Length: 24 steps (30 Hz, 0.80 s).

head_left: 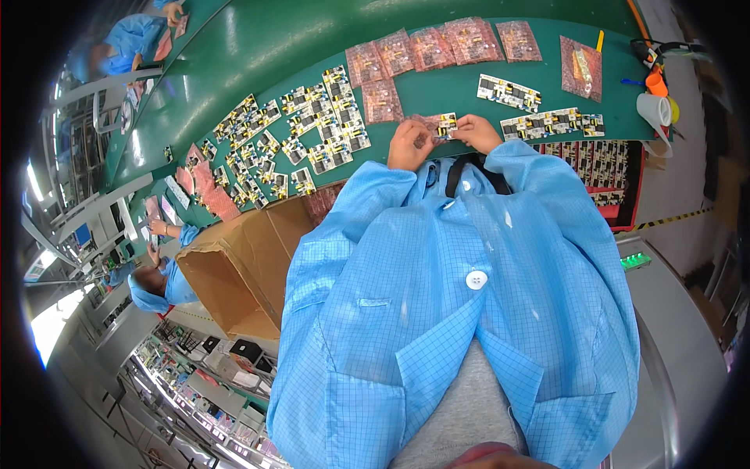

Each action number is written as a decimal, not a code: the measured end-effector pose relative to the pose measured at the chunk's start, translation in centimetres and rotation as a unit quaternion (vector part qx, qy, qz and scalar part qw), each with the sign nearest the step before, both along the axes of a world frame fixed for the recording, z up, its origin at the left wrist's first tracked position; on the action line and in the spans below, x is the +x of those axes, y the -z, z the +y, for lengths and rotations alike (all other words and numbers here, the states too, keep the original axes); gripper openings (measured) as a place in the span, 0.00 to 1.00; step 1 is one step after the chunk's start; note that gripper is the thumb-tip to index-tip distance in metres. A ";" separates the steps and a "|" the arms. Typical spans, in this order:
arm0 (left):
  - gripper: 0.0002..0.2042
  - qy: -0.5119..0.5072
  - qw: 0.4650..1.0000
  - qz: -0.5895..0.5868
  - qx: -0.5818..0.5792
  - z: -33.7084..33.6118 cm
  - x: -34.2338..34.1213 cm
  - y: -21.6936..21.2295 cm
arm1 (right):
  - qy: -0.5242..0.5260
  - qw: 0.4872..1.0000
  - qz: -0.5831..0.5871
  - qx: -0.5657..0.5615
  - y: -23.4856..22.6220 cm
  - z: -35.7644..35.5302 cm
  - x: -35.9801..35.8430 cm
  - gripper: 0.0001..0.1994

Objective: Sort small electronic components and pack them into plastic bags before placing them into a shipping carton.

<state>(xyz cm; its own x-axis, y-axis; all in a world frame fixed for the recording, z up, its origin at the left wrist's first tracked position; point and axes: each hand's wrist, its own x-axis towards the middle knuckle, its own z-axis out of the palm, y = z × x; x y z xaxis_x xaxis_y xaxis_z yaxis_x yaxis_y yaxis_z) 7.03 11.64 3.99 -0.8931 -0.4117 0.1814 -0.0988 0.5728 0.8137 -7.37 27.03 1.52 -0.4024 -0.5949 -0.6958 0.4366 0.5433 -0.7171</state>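
Observation:
At the near edge of the green table, my left hand (409, 145) is closed with curled fingers on a pink bubble-wrap bag (424, 123). My right hand (477, 133) pinches the right end of a small circuit board (445, 123), which carries black and yellow parts. The board's left end meets the bag; whether it is inside cannot be made out. To the right lies a strip of joined circuit boards (547, 124), with another strip (508, 93) behind it. Filled pink bubble-wrap bags (432, 48) lie in a row beyond my hands.
Many loose circuit boards (322, 117) cover the table at left. A cardboard box (258, 258) stands at my left side. A red-edged tray of boards (634, 187) is at right, near a white cup (653, 109) and an orange object (656, 81). Co-workers in blue (133, 39) sit at far left.

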 end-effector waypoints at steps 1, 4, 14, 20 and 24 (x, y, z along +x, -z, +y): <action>0.05 -0.014 1.000 0.003 -0.007 0.0 -0.2 -0.2 | -0.001 1.000 0.000 0.000 0.5 0.0 0.2 0.14; 0.05 -0.029 1.000 0.005 0.005 -0.2 -0.8 0.2 | -0.036 0.982 0.115 -0.146 2.0 0.5 0.9 0.13; 0.06 -0.064 0.995 0.025 -0.074 0.5 -1.5 -0.8 | 0.018 0.994 0.030 -0.108 0.1 -0.3 1.1 0.14; 0.05 -0.074 0.995 0.002 -0.073 0.7 -1.8 -2.1 | 0.036 0.993 0.022 -0.107 -2.0 -1.0 1.2 0.16; 0.05 -0.083 0.993 -0.028 -0.075 1.0 -2.2 -2.8 | 0.053 0.996 0.009 -0.068 -3.0 -1.0 1.2 0.18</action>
<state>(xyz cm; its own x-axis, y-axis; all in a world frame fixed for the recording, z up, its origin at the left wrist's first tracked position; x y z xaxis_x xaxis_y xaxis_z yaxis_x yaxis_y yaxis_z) 4.87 12.65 6.76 -0.8260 -0.5256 0.2038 -0.2446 0.6599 0.7104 -6.13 25.98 4.56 -0.4803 -0.6361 -0.6039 0.4725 0.3924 -0.7891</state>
